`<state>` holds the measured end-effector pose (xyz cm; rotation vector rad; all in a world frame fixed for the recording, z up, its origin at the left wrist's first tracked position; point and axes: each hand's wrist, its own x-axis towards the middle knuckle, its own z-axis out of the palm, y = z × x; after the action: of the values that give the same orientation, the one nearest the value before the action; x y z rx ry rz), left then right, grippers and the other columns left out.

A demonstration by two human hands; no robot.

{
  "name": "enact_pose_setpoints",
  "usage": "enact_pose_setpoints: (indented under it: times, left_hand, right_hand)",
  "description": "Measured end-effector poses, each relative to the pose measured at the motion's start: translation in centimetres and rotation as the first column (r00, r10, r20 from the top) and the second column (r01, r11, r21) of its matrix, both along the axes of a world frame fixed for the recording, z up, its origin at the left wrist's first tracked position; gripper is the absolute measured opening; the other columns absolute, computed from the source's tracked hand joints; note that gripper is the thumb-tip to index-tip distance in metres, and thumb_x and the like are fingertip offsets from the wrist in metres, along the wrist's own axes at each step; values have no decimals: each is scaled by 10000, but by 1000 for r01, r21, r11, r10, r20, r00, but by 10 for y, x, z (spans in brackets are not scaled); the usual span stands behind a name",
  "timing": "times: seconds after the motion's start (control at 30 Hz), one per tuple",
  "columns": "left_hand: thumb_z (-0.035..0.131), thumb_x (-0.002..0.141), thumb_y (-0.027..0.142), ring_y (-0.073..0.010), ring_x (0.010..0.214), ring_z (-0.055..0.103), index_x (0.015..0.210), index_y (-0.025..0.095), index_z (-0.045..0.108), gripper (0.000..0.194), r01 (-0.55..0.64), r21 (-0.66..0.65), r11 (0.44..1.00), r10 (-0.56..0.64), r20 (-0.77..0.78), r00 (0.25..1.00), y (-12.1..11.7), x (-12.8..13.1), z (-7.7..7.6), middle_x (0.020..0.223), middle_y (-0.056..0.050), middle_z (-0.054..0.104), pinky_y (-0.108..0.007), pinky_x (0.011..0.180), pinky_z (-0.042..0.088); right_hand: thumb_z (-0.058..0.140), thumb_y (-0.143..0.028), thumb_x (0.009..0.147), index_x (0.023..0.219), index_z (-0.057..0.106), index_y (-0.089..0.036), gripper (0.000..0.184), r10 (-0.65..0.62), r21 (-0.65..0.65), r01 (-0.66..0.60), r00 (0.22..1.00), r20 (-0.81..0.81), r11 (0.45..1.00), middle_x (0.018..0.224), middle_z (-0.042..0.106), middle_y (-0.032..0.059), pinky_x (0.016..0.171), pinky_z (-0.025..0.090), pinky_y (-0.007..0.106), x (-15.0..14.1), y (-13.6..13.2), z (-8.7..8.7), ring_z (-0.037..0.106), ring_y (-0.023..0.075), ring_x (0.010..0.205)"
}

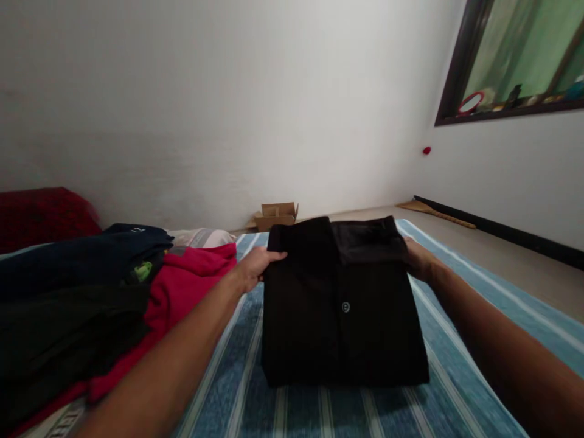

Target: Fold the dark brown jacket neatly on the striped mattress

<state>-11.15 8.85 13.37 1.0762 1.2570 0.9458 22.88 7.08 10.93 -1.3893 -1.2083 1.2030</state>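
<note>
Over the striped sheet [232,359], our left grip [255,266] pinches the folded black garment [310,316] at ten o'clock; our right grip [418,259], partly hidden, apparently pinches at two. We're likely squaring it; next calls for level edges.

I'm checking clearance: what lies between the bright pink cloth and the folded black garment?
In the head view, the left hand and forearm, above blue-and-white striped fabric.

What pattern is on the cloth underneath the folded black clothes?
The cloth is blue with pale stripes, shown best in the head view.
</note>
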Motion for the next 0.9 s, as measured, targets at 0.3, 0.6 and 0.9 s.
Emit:
enact_pose_setpoints:
  times: [0.3, 0.6, 0.9]
  left_hand:
    - [744, 628, 226, -241, 682, 694, 821, 117, 671, 233, 55, -222, 974, -40, 70, 997, 28, -7, -95, 766, -98, 731, -321, 666, 549]
    - [763, 543, 109, -247, 704, 691, 900, 130, 638, 379, 38, -126, 991, -17, 160, 987, 28, 0, -65, 819, -90, 727, -366, 692, 554]
    - [737, 521, 76, -248, 677, 686, 929, 120, 636, 423, 12, -45, 999, -6, 130, 992, 68, 1, -62, 809, -84, 724, -385, 679, 557]
  right_hand:
    - [694, -386, 687, 769, 618, -160, 252, 24, -314, -54, 995, -100, 948, 753, 703, 95, 580, 552, 330, -11, 39, -107, 668, 225, 642]
    - [713, -227, 639, 822, 642, -175, 204, 33, -210, -82, 973, -227, 974, 733, 710, 61, 605, 554, 335, -16, 36, -75, 672, 231, 645]
    - [708, -161, 593, 817, 628, -168, 238, -118, -170, 85, 974, -194, 982, 657, 693, 40, 510, 535, 317, -13, 67, -63, 643, 208, 542]
